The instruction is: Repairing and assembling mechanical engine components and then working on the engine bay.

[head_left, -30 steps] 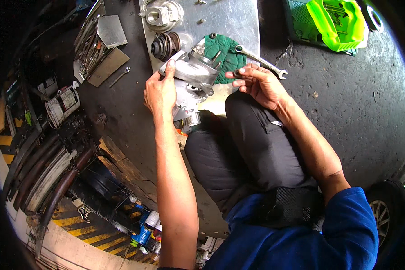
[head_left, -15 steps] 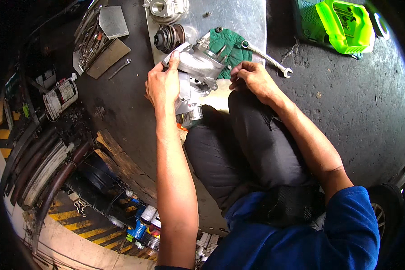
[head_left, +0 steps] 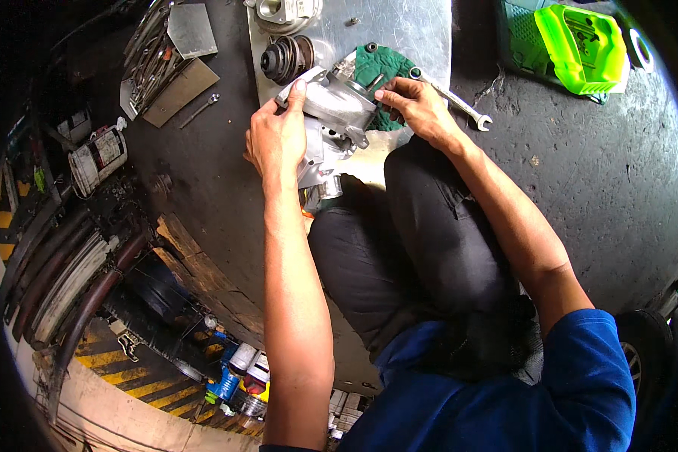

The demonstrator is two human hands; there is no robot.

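Observation:
My left hand (head_left: 276,143) grips the left end of a silvery cast-metal housing (head_left: 330,104), its thumb on top and the other fingers behind. Studs stick out of the housing's right side. At those studs, my right hand (head_left: 423,111) has its thumb and forefinger pinched together; whatever lies between the tips is too small to make out. Below the housing, between it and my knees, is another silvery metal part (head_left: 313,162). A green cloth (head_left: 375,64) lies behind, partly covered by the housing. Right of it rests a combination wrench (head_left: 463,109).
A shiny metal sheet (head_left: 407,26) lies under the parts. On it stand a dark ringed part (head_left: 285,62) and a silvery round casting (head_left: 282,13). Left are a tray of tools (head_left: 154,71) and a loose socket tool (head_left: 200,110); far right, a bright green container (head_left: 572,56).
My right hand has moved up and left, from below the studs to beside them. The left hand keeps its hold on the housing, and the view has shifted slightly.

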